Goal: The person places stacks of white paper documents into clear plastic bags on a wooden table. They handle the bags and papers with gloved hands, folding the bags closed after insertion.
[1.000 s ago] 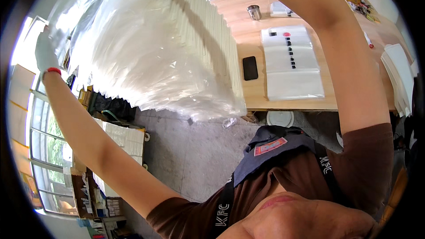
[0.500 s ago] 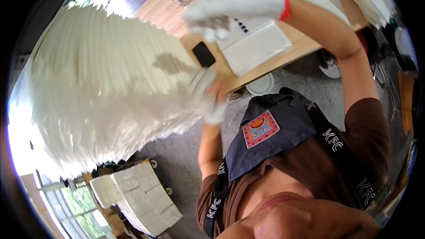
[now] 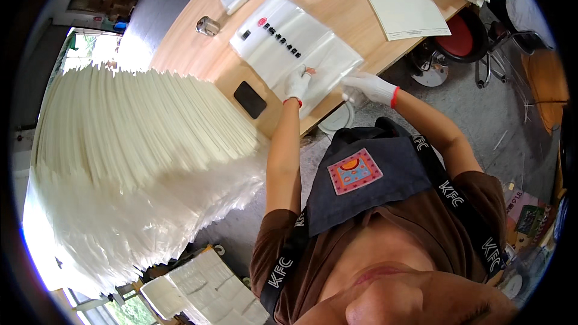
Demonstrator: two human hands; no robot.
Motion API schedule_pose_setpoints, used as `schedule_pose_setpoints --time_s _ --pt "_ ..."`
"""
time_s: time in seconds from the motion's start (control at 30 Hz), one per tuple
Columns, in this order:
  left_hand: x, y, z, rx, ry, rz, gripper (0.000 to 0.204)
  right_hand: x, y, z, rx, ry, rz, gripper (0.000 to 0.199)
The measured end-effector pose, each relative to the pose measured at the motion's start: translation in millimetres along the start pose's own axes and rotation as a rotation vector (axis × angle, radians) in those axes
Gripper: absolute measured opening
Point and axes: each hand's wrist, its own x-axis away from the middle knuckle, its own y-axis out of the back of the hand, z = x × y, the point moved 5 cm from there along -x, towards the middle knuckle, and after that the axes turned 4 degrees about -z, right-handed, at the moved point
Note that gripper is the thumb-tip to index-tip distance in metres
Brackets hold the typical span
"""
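Clear plastic bags [image 3: 274, 33] with dark print and a red mark lie in a flat pile on the table. My left hand [image 3: 297, 84], in a white glove with bare fingertips, pinches the near edge of the top bag. At that bag's near right corner is my right hand [image 3: 370, 89], also gloved, its fingers closed on the film. The film between my hands looks lifted and creased; its exact edge is hard to make out.
A black phone [image 3: 250, 100] and a metal cup [image 3: 208, 26] are on the wooden table [image 3: 337, 3]. White sheets [image 3: 402, 1] lie far right. A tall stack of bagged sheets [image 3: 138, 126] stands left. A red stool [image 3: 460, 33] is beyond the table's right edge.
My right hand has come down from above the table to the bag's near right corner. My left hand has moved from beside the tall stack onto the bag.
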Motion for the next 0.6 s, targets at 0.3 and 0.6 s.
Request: schedule_pose_setpoints --time_s 0.3,0.6 --pt "14.9 11.9 -33.4 0.023 0.119 0.11 0.02 -44.7 -27.9 -3.5 0.089 -0.098 0.029 0.047" --pt "-6.1 39.9 -24.7 0.374 -0.018 -0.167 0.027 -99.4 -25.8 27.7 0.308 0.188 -0.225 0.046"
